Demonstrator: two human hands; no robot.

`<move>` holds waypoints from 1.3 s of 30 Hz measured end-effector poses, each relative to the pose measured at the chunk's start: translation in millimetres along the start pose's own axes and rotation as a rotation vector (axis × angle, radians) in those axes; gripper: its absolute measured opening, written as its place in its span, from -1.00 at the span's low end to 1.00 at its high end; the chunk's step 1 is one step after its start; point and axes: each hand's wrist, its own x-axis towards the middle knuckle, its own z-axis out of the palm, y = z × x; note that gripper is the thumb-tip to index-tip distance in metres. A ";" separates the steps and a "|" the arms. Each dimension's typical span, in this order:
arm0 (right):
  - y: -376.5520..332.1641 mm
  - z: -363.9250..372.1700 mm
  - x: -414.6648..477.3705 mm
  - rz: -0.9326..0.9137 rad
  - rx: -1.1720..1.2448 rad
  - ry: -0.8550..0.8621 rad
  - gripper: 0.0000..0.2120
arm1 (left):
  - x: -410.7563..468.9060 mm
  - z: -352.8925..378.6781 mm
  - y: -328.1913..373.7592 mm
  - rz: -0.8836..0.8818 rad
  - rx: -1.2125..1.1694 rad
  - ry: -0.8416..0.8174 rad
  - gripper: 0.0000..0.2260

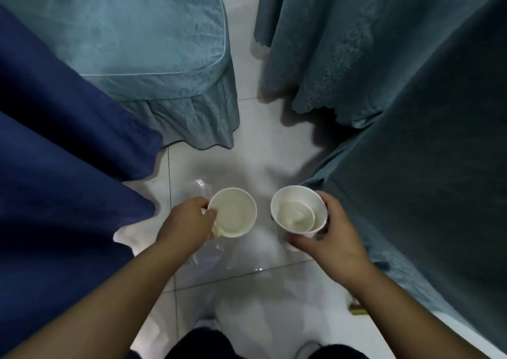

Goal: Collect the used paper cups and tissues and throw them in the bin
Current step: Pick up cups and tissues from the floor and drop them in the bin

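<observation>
Now left hand (pixel 189 221) pinching paper cup (pixel 233 212) at rim, tissue (pixel 218 231) seemingly tucked under fingers. Right hand (pixel 323 238) wrapped round nested cups (pixel 297 212). Both above floor (pixel 247 153), between chair (pixel 153 43) and tablecloth (pixel 425 166). Bin not in view. Best: keep cups upright, slot single cup into stack, carry steady.

You hold a white paper cup (pixel 233 213) upright in your left hand (pixel 186 221), its mouth open and empty. Your right hand (pixel 332 238) grips a second white cup (pixel 290 197), tilted slightly, with an inner cup (pixel 295 217) nested inside it.
</observation>
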 end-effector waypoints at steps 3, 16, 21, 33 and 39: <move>-61.8 -18.7 -25.2 0.027 0.048 0.013 -0.38 | -42.6 -45.0 37.2 -0.015 -0.071 0.012 -0.87; -253.1 -80.0 -149.6 0.072 0.192 0.284 -0.32 | -179.2 -214.1 159.1 0.074 -0.301 -0.004 -0.86; -287.1 -74.5 -198.7 0.035 0.222 0.375 -0.31 | -211.8 -244.9 177.5 0.202 -0.281 -0.035 -0.89; -324.3 -127.6 -312.9 -0.120 0.164 0.671 -0.28 | -305.5 -260.2 245.8 0.446 -0.440 -0.100 -0.92; -318.4 -182.4 -385.1 -0.175 0.143 0.829 -0.28 | -381.2 -227.9 290.9 0.609 -0.457 -0.153 -0.91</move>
